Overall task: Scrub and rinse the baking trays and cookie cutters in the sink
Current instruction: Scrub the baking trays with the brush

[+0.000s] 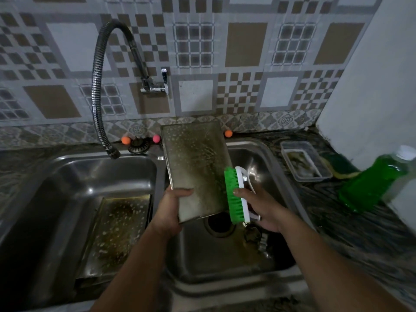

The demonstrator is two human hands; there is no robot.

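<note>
My left hand grips the near edge of a greasy, soapy baking tray, held tilted up over the right sink basin. My right hand holds a scrub brush with green bristles and a white handle, bristles against the tray's right edge. A second dirty tray leans inside the left basin. Metal cookie cutters lie at the bottom of the right basin, beside the drain, partly hidden by my right hand.
A flexible hose tap hangs over the left basin. On the right counter stand a clear plastic container, a sponge and a bottle of green dish soap. Small orange and pink balls sit on the sink's back ledge.
</note>
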